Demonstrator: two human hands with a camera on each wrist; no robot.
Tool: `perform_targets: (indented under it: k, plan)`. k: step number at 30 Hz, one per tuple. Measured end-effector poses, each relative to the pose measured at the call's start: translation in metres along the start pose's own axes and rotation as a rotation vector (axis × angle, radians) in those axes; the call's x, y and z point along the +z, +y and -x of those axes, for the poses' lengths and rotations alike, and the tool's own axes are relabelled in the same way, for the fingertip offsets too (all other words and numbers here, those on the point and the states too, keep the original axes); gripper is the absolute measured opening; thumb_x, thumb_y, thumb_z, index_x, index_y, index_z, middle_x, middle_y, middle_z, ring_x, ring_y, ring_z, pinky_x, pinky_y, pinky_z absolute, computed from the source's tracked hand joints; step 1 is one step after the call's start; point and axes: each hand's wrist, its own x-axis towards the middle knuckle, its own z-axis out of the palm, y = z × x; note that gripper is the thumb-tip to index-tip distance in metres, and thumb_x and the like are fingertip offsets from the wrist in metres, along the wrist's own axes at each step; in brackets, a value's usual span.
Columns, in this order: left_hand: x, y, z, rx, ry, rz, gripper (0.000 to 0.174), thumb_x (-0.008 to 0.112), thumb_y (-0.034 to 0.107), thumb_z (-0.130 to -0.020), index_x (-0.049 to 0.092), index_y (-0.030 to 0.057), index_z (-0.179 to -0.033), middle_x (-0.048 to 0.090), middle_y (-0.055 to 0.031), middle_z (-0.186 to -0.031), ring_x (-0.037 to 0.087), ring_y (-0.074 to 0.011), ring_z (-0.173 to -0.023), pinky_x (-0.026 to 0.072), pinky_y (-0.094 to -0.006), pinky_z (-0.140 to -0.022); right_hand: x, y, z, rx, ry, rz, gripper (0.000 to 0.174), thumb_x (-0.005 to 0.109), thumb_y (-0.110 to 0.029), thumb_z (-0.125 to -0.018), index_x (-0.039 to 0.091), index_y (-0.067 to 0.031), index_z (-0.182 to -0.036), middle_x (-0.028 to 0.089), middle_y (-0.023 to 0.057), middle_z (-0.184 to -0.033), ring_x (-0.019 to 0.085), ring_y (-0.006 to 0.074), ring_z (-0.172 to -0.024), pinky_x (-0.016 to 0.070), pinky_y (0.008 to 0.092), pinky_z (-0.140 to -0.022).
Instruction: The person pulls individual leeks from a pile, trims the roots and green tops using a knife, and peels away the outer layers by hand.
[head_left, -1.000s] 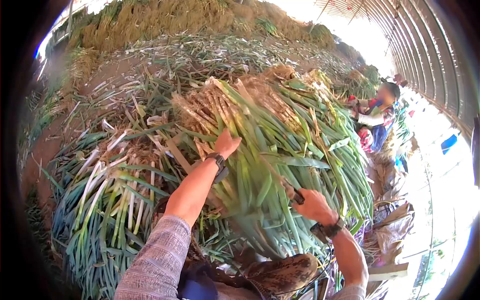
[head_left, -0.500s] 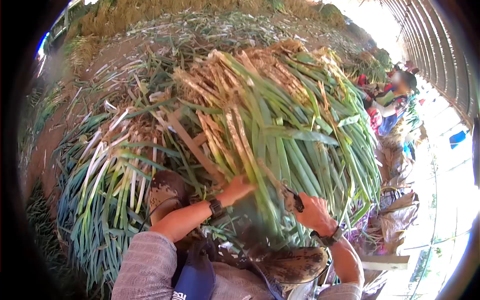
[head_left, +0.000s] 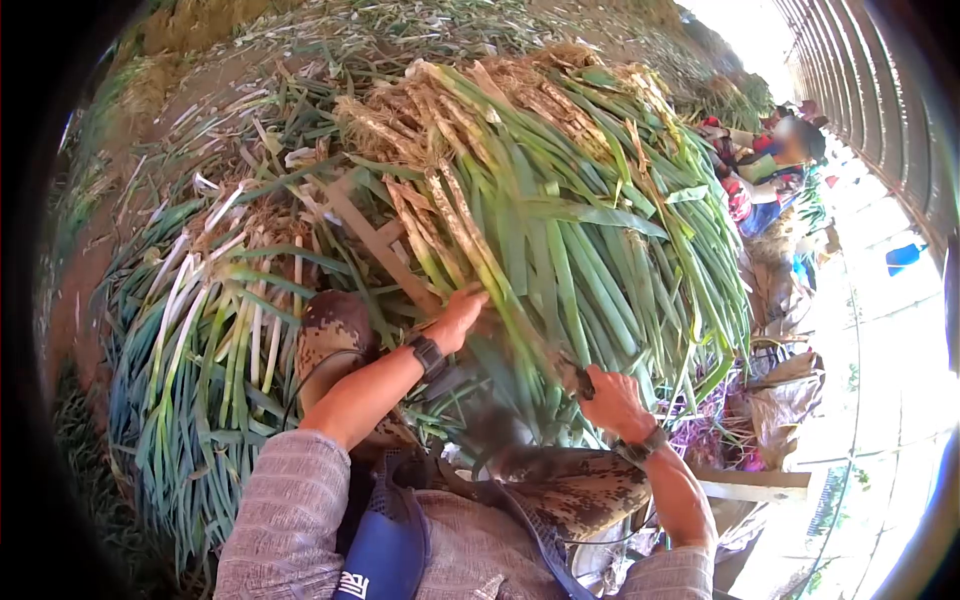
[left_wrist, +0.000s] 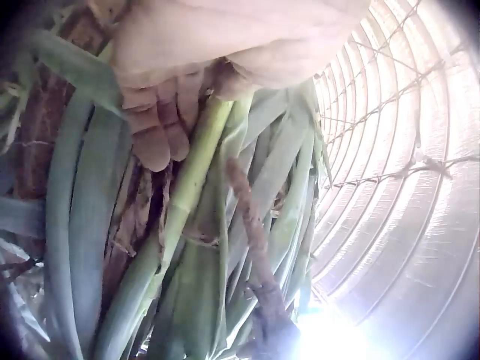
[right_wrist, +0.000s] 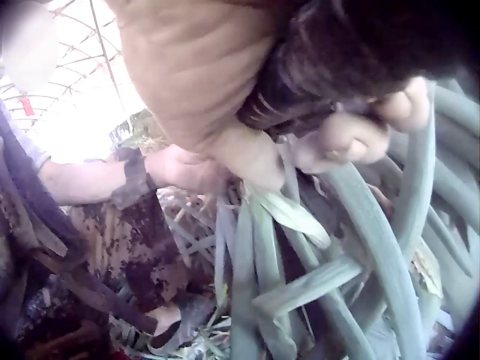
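My left hand reaches into the near side of the big onion pile in front of me. Its fingers and thumb are closed round 1 green stalk. My right hand is clamped tight on a dark knife, low against the pile's leaves and near my left hand. My knee sits between this pile and the white-stemmed onions lying to my left. Another person sits beyond the pile.
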Motion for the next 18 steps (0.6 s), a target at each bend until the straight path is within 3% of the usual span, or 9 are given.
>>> perform_targets:
  k: [6,8,10,13,18]
  plan:
    - [-0.011,-0.02,-0.019,0.142,0.015,-0.162,0.033,0.048,0.025,-0.102,0.052,0.009,-0.131,0.064,-0.0072,-0.117,0.067,-0.0191,-0.09,0.0544,-0.0361,-0.065,0.005,-0.014,-0.04,-0.004,-0.016,0.015,0.029,0.065,-0.025,-0.078,0.058,-0.0036,-0.096,0.065,0.0247,-0.077,0.061,0.0475,-0.078,0.0462,0.0569,-0.071]
    - [-0.014,-0.029,-0.026,0.126,0.063,-0.109,0.033,0.049,0.024,-0.102,0.052,0.0088,-0.131,0.064,-0.0061,-0.116,0.067,-0.018,-0.09,0.0539,-0.0351,-0.063,0.01,-0.015,-0.059,-0.089,0.089,0.042,0.028,0.065,-0.024,-0.079,0.059,-0.0032,-0.096,0.065,0.0249,-0.078,0.061,0.047,-0.079,0.0468,0.0566,-0.072]
    - [-0.007,-0.015,-0.01,0.114,-0.007,-0.048,0.033,0.049,0.024,-0.103,0.052,0.0079,-0.131,0.065,-0.0067,-0.114,0.067,-0.0183,-0.087,0.0534,-0.0344,-0.061,-0.004,-0.032,-0.078,-0.066,0.031,0.056,0.029,0.063,-0.025,-0.079,0.059,-0.0035,-0.098,0.065,0.026,-0.081,0.062,0.0471,-0.081,0.0473,0.0559,-0.074]
    - [-0.002,-0.01,-0.003,0.117,-0.014,0.02,0.034,0.049,0.024,-0.103,0.052,0.0064,-0.132,0.066,-0.0073,-0.111,0.067,-0.0182,-0.085,0.0529,-0.0343,-0.059,-0.015,-0.049,-0.107,-0.113,0.101,0.031,0.028,0.061,-0.025,-0.08,0.061,-0.003,-0.098,0.066,0.0268,-0.084,0.061,0.0474,-0.084,0.0474,0.0556,-0.077]
    - [-0.002,-0.01,0.002,0.121,-0.054,0.009,0.037,0.047,0.024,-0.104,0.05,0.0056,-0.136,0.065,-0.0076,-0.112,0.067,-0.0177,-0.085,0.0544,-0.0354,-0.061,-0.042,-0.091,-0.155,-0.097,-0.014,0.027,0.028,0.058,-0.022,-0.079,0.065,-0.001,-0.096,0.067,0.0266,-0.091,0.061,0.0474,-0.091,0.0479,0.0546,-0.081]
